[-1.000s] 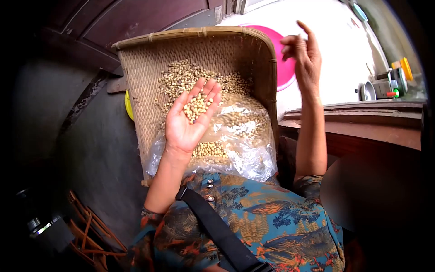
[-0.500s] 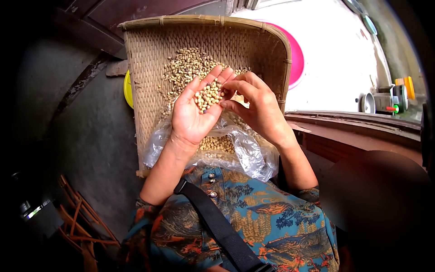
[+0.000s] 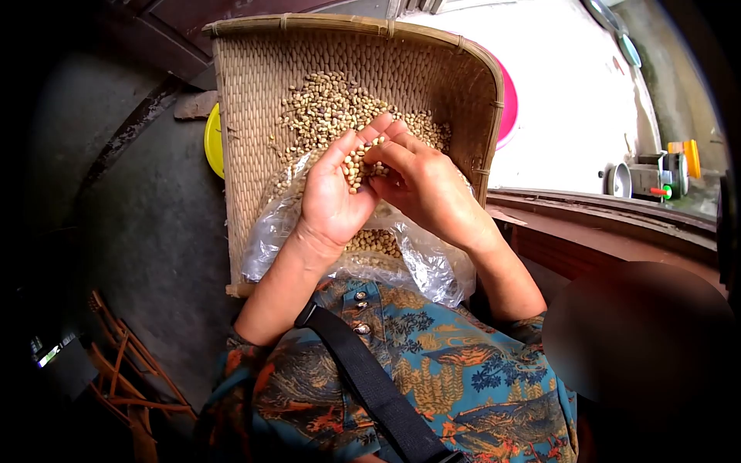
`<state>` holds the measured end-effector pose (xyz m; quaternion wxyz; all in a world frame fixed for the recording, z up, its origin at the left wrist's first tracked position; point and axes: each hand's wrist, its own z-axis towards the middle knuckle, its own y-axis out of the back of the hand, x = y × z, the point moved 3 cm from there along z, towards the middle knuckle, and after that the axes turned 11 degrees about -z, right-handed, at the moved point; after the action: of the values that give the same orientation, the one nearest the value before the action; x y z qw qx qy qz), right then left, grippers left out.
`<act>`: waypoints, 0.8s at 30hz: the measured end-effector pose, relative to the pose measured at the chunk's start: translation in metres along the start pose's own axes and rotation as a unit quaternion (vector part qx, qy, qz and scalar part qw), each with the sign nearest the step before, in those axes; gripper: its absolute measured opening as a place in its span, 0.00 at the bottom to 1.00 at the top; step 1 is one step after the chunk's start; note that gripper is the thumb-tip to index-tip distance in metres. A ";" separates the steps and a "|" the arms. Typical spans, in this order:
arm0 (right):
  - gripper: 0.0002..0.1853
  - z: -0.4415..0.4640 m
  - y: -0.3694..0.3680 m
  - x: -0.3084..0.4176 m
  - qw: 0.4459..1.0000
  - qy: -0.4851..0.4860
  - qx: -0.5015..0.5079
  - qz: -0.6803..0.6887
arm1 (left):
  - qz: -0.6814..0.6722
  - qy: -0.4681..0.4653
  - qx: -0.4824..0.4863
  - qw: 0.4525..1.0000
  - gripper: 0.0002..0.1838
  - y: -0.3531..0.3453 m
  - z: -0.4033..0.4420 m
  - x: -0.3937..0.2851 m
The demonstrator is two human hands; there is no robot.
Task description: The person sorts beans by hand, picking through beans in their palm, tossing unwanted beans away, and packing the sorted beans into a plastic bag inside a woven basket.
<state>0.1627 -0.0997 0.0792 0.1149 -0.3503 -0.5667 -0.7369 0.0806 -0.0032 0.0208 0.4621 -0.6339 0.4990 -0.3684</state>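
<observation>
Fingers of the right hand [image 3: 428, 185] were bent down into a handful of beans [image 3: 355, 166] just above the middle of the frame, thumb and forefinger close together among them; whether a bean was pinched between the tips could not be told. The left hand [image 3: 328, 201] lay palm up beneath, its fingers held near one another and slightly curled, partly hidden by the right. That hollow probably kept the rounded beans from rolling off, and the nearness of the two hands seemed to let one steady what the other touched.

Both hands were over a woven basket [image 3: 245, 162], its raised rim curving across the top of the frame, likely to hold loose contents in. A pile of loose beans [image 3: 320, 112], mostly pale with a few dark, lay on the weave at upper centre. Below it, a clear plastic bag [image 3: 428, 262] lay crumpled at centre, more beans showing at its lower part. The basket's near side came close against the patterned shirt [image 3: 455, 363], presumably for easy reach.
</observation>
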 end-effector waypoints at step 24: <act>0.27 0.009 -0.027 -0.022 0.505 -0.132 0.081 0.849 | -0.138 0.022 -0.029 0.990 0.19 0.003 0.001 -0.008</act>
<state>0.1669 -0.0874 0.0455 0.6370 -0.7463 -0.0638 -0.1824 0.0785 0.0042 0.0174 0.3770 -0.7015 0.4277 -0.4277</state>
